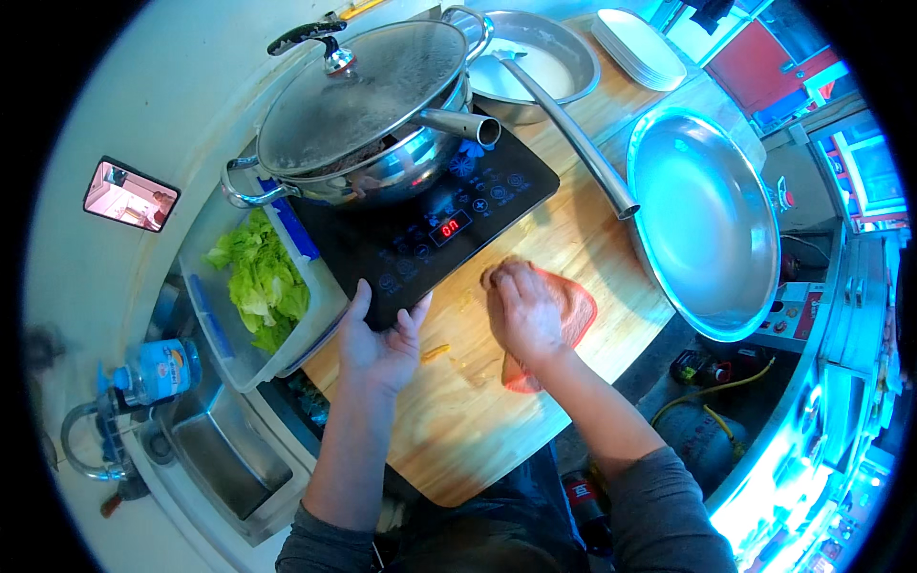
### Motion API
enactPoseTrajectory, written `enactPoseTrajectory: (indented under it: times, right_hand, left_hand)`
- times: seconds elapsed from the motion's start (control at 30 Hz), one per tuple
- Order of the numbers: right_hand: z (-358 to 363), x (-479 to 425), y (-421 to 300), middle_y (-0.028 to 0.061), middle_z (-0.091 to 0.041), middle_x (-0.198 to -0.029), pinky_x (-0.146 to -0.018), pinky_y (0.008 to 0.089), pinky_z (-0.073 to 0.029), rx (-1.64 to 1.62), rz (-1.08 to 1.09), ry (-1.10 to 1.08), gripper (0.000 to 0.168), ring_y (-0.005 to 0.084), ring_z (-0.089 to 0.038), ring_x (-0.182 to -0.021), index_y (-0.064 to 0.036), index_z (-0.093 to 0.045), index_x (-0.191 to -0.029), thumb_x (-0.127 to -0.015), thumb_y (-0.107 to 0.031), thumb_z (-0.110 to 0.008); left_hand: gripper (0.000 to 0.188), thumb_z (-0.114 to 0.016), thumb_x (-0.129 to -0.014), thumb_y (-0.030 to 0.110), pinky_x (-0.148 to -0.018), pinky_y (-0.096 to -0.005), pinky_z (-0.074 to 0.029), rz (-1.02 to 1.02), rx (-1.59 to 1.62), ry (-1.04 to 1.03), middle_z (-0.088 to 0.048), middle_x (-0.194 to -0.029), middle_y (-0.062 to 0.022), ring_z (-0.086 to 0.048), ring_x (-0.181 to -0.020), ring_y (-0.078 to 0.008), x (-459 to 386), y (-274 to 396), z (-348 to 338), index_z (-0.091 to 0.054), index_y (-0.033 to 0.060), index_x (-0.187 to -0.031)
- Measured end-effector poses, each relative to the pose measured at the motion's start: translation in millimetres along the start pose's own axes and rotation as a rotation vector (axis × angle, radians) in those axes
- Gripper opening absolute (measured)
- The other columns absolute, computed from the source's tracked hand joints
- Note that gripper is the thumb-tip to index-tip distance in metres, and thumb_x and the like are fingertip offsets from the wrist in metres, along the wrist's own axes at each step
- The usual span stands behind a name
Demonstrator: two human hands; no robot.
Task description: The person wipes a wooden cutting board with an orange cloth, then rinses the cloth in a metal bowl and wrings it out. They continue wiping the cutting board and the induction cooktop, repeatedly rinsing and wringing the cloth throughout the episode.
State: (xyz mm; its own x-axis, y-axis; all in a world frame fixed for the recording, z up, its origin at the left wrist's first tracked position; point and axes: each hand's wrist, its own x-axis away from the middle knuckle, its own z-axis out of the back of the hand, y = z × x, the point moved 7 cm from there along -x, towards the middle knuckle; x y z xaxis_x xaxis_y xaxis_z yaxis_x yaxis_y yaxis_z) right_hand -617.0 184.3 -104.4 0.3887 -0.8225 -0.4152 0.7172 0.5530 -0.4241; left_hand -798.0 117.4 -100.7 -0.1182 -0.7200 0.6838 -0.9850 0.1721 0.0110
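Observation:
My left hand (pixel 381 344) grips the near left corner of a black induction cooktop (pixel 458 215), thumb on top and fingers at its edge. On the cooktop stands a steel pot (pixel 387 175) with a tilted glass lid (pixel 365 93); a steel handle end pokes out from under the lid. My right hand (pixel 526 311) presses a reddish cloth (pixel 573 304) on the wooden tabletop (pixel 458 444), its fingers closed over the cloth's edge. A small yellow scrap (pixel 435 353) lies between my hands.
A plastic tub (pixel 243 372) of lettuce (pixel 265 286) stands left, beyond it a sink (pixel 233 455) and a bottle (pixel 161 369). Behind are a steel basin (pixel 584 68) of white liquid with a long-handled ladle (pixel 573 136) and stacked white plates (pixel 637 50). An empty steel basin (pixel 706 222) overhangs the right edge.

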Motion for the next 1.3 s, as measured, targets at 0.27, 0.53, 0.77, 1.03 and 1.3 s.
enactPoseTrajectory:
  times: [0.27, 0.53, 0.77, 1.03, 1.3]
  right_hand:
    - [8, -30, 45, 0.0184, -0.056, -0.122, -0.097, 0.0432, -0.045, -0.05, -0.106, 0.078, 0.031, 0.0364, -0.052, -0.116, 0.0, -0.059, -0.112, -0.084, -0.014, -0.06]
    - [-17, -8, -45, 0.0211, -0.057, -0.12, -0.098, 0.0432, -0.045, -0.204, 0.059, -0.071, 0.038, 0.0382, -0.053, -0.116, 0.003, -0.059, -0.115, -0.081, -0.013, -0.063]
    - [-27, 29, -65, 0.0172, -0.057, -0.118, -0.098, 0.0391, -0.045, -0.258, 0.105, -0.141, 0.042, 0.033, -0.055, -0.114, 0.0, -0.059, -0.112, -0.07, 0.001, -0.06]
    - [6, 50, -52, 0.0107, -0.063, -0.109, -0.089, 0.0358, -0.049, -0.583, -0.037, -0.31, 0.035, 0.0267, -0.06, -0.104, -0.004, -0.061, -0.109, -0.075, 0.003, -0.057]
    - [50, 42, 88, 0.0104, -0.064, -0.109, -0.083, 0.0268, -0.048, -1.391, -0.749, -0.169, 0.025, 0.0185, -0.061, -0.095, -0.001, -0.065, -0.098, -0.08, 0.0, -0.047]
  left_hand:
    - [0.049, -0.059, -0.093, 0.037, -0.06, -0.0236, -0.06, -0.021, -0.04, 0.099, -0.058, -0.122, -0.0176, -0.059, -0.111, -0.0362, 0, -1, -5, -0.05, 0.0036, -0.128]
    - [0.05, -0.056, -0.094, 0.039, -0.059, -0.0233, -0.06, -0.046, -0.047, 0.047, -0.057, -0.124, -0.0177, -0.059, -0.112, -0.036, -4, -2, 2, -0.05, 0.0045, -0.129]
    - [0.05, -0.057, -0.094, 0.04, -0.058, -0.0216, -0.059, -0.037, -0.03, 0.077, -0.057, -0.125, -0.0158, -0.058, -0.114, -0.0348, -17, -5, 19, -0.05, 0.006, -0.13]
    - [0.049, -0.057, -0.094, 0.038, -0.061, -0.0219, -0.059, -0.043, -0.018, 0.059, -0.058, -0.122, -0.0178, -0.06, -0.111, -0.0332, -17, -9, 21, -0.051, 0.0033, -0.128]
    - [0.038, -0.054, -0.096, 0.028, -0.075, -0.0314, -0.058, -0.035, -0.434, 0.093, -0.064, -0.11, -0.0188, -0.064, -0.1, -0.0253, 10, -15, 50, -0.054, 0.0012, -0.123]
